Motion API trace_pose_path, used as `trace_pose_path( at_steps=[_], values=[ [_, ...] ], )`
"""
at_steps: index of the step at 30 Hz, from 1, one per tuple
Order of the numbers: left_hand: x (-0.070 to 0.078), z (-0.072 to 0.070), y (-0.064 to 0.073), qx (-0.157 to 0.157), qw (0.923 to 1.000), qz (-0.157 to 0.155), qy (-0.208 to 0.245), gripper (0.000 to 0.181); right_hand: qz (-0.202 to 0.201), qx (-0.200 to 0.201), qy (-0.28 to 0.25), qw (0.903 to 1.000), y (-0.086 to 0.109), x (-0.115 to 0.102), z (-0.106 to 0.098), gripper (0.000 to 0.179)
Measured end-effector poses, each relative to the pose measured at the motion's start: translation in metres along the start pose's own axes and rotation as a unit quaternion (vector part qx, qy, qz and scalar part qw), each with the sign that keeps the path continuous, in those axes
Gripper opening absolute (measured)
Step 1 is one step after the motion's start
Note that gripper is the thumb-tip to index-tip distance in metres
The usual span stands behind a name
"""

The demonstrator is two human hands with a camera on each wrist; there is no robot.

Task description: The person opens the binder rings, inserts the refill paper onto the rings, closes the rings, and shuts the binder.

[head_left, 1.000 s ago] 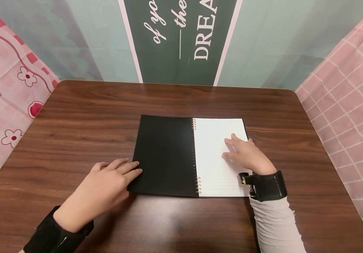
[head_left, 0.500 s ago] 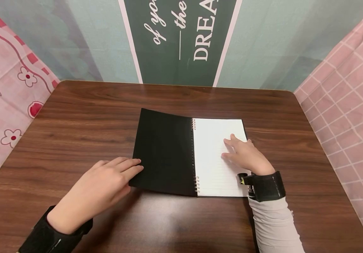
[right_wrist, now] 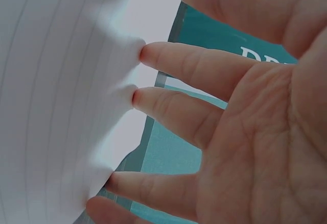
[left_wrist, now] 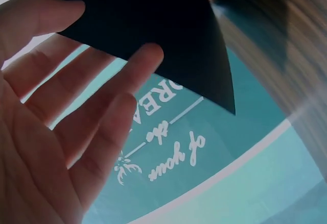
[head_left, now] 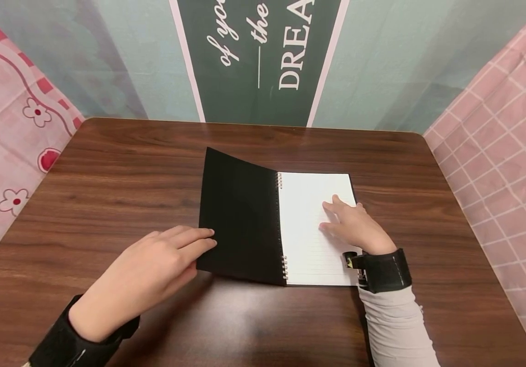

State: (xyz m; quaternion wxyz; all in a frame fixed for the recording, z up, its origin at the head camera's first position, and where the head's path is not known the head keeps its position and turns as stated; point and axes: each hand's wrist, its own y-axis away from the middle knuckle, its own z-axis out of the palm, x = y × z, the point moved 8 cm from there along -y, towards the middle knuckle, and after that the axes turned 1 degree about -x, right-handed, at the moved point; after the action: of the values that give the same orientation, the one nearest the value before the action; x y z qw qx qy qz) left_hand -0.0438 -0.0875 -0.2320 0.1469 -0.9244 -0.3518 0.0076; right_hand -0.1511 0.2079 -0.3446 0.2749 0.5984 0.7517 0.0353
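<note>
A spiral notebook (head_left: 318, 229) lies spread on the brown table, with a lined white page on the right. Its black cover (head_left: 242, 219) stands tilted up on the left, hinged at the wire rings. At the cover's left edge, my left hand (head_left: 153, 265) pinches it: the left wrist view has the thumb (left_wrist: 61, 15) on one face and two fingers passing behind the cover (left_wrist: 153, 25). My right hand (head_left: 359, 227) rests spread on the white page. In the right wrist view, straight fingers (right_wrist: 173, 112) touch the lined paper (right_wrist: 56, 91) with their tips.
The wooden table (head_left: 130, 163) ends at a green-grey backdrop with white lettering (head_left: 295, 46). A pink flowered cloth (head_left: 10, 127) hangs on the left, a pink checked one (head_left: 506, 137) on the right. Black bands wrap both wrists.
The cover has risen from nearly flat to a tilt, its free edge lifting and shifting right. My left hand has moved slightly right with it; the right hand stays on the page.
</note>
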Motion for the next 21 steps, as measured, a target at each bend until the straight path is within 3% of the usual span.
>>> trace_pose_path(
  at_steps=[14,21],
  values=[
    [0.013,-0.014,-0.017,0.022,0.9949,0.036,0.092,0.035,0.006,0.000,-0.001,1.0000,0.000,0.000,-0.001,0.059],
    [0.021,-0.019,-0.027,0.049,0.9908,0.074,0.102,0.036,0.009,-0.003,-0.006,0.9999,0.000,0.001,0.001,0.059]
  ],
)
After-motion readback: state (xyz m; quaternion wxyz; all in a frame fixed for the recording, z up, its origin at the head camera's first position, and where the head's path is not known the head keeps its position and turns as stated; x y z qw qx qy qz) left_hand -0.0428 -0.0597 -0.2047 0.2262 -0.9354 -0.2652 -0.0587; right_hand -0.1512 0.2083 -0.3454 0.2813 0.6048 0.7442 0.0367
